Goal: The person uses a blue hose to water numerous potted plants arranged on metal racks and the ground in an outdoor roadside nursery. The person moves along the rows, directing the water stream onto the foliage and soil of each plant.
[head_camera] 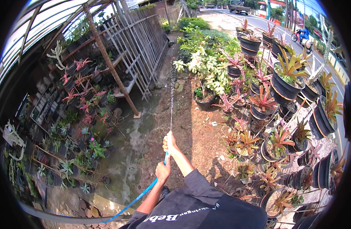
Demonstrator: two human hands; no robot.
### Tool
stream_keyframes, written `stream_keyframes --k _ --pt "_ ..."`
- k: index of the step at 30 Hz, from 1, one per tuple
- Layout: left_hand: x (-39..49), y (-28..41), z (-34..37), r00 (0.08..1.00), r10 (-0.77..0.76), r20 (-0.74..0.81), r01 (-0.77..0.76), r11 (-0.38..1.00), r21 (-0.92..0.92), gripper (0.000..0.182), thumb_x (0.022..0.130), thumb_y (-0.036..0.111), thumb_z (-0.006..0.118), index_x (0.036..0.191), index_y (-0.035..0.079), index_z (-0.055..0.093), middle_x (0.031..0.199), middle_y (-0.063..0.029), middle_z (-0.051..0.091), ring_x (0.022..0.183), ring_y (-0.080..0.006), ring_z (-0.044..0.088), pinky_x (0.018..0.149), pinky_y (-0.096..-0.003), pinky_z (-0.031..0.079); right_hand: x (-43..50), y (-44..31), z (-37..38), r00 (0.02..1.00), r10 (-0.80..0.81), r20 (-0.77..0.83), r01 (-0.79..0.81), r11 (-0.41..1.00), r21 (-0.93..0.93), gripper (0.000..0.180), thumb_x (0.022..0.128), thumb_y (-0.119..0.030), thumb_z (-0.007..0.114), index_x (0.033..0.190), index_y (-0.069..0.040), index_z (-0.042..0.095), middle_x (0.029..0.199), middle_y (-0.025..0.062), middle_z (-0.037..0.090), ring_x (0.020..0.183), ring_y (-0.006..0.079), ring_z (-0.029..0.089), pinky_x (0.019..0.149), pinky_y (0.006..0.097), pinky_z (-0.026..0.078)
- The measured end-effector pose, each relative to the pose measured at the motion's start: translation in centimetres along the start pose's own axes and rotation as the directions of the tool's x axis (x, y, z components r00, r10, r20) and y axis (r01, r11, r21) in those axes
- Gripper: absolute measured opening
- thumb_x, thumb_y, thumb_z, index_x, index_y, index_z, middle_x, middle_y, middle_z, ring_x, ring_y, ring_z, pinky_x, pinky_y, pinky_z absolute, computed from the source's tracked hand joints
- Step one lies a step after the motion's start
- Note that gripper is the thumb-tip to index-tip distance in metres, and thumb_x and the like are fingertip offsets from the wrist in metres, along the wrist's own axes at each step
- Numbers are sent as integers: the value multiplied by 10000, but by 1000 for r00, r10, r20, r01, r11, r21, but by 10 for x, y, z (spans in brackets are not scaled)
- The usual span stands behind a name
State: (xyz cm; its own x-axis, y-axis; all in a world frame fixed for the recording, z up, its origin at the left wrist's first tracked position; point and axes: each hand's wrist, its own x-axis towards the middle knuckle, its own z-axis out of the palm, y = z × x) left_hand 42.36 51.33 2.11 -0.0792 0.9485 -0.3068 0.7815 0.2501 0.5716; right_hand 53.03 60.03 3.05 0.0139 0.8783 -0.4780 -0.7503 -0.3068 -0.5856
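Observation:
A blue hose (138, 198) rises from the lower left to both hands. My right hand (170, 144) grips it at the outlet end. Just below, my left hand (163, 171) is closed around the same hose with the thumb pointing up along it. A stream of water (171, 97) leaves the end and breaks into drops farther away, above the dirt path (175, 110). The hose's tip is hidden in the right hand's fingers. Ahead and right of the stream stands a black pot (204, 100) with a pale-leaved shrub (202, 61).
Black pots of bromeliads (263, 107) crowd racks on the right, beside a road with a motorcycle (303, 37) and a truck (239, 7). Leftward are a rusty post (111, 63), a slatted bamboo fence (141, 43) and many low potted plants (66, 167). A dark bar (75, 214) crosses the lower left.

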Motion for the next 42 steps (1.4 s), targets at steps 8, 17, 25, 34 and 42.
stream_keyframes --k 8,17,25,34,42 --pt "2 -5 1 1000 20 -7 -20 1000 20 640 821 616 412 855 28 663 818 -228 643 864 -378 621 768 -462 456 -5 0 -2 999 -40 -11 41 996 74 473 863 -495 295 520 -171 257 416 -38 205 308 103 182 317 271 123" --pt "-10 -5 -2 1000 -11 15 12 999 -35 682 828 633 389 783 0 640 801 -245 635 851 -386 619 750 -471 450 -18 3 8 999 -29 17 30 999 -45 446 848 -472 343 518 -183 264 424 -52 219 308 85 193 310 259 147" --pt "-25 -12 8 998 -18 -64 17 1000 -18 726 821 660 366 738 -10 633 803 -259 631 856 -413 609 759 -482 446 -20 11 3 994 84 74 -69 981 -181 433 845 -453 349 514 -186 269 424 -59 222 311 75 182 313 252 141" --pt "-30 -18 11 999 -22 -49 21 1000 -16 663 837 606 410 787 -17 632 798 -254 632 842 -394 620 754 -475 451 -30 10 -1 992 44 117 -29 991 -132 441 850 -454 367 510 -192 265 404 -60 213 287 75 178 295 245 134" --pt "-36 -18 12 997 -24 -68 22 999 -36 689 817 640 406 746 -9 629 782 -251 632 837 -400 620 740 -483 455 -27 15 -9 988 65 137 -59 997 -44 433 842 -452 341 512 -184 259 406 -49 213 289 88 171 304 259 124"
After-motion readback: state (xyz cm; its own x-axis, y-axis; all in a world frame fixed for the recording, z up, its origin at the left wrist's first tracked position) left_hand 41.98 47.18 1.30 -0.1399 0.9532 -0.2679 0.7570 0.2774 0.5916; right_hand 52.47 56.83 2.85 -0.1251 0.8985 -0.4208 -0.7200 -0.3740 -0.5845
